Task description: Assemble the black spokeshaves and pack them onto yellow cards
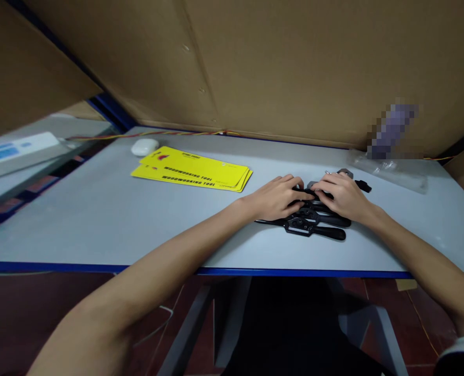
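The left hand (281, 197) and right hand (343, 196) curl half-closed fingers over black, long-handled, metal-looking tools (302, 225) rowed closely on the grey tabletop (98, 222); any grip is hidden. A sideways nudge could knock neighbours askew.

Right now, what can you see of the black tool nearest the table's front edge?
The black tool has a broad middle with an opening along its near side and a handle at each end, the right one thick. It looks glossy, perhaps painted metal. It lies on the pale table, handles pointing left and right, beside similar black tools. The left hand is near its left part; contact is unclear.
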{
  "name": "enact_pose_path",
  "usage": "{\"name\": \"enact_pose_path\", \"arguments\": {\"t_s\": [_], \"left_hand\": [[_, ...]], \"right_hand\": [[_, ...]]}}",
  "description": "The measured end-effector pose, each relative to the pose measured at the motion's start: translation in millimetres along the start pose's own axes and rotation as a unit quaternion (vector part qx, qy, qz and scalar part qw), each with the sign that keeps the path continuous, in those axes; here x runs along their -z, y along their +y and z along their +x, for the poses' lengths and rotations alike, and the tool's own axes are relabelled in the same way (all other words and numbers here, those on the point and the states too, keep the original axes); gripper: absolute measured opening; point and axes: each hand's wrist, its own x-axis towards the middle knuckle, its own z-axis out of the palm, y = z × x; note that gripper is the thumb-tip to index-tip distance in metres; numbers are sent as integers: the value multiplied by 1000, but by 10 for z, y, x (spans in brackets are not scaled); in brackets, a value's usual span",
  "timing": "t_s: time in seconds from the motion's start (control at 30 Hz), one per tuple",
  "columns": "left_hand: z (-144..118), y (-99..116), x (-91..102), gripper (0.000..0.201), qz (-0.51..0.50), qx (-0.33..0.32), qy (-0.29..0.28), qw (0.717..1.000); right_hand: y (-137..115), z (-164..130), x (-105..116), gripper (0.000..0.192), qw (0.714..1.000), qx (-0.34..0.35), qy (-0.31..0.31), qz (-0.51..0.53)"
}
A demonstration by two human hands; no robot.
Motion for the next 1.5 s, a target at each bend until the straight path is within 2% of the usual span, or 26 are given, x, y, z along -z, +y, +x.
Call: {"name": "enact_pose_path", "arguments": {"t_s": [0.3, 0.7, 1.07, 1.27, 1.5], "left_hand": [[3, 10, 11, 50, 0, 0, -3, 1000], [1, 3, -8, 49, -2, -2, 7, 1000], [7, 24, 18, 50, 6, 6, 1, 1000], [13, 37, 38, 51, 1, 13, -6, 1000], [15, 37, 38, 50, 8, 14, -4, 1000]], "right_hand": [[23, 1, -18, 27, 998, 11, -14, 56], [57, -2, -26, 29, 995, -9, -37, 96], [86, 6, 60, 27, 991, -26, -23, 132], [149, -13, 5, 19, 989, -55, 6, 138], [174, -37, -61, 17, 970, -105, 26, 216]]}}
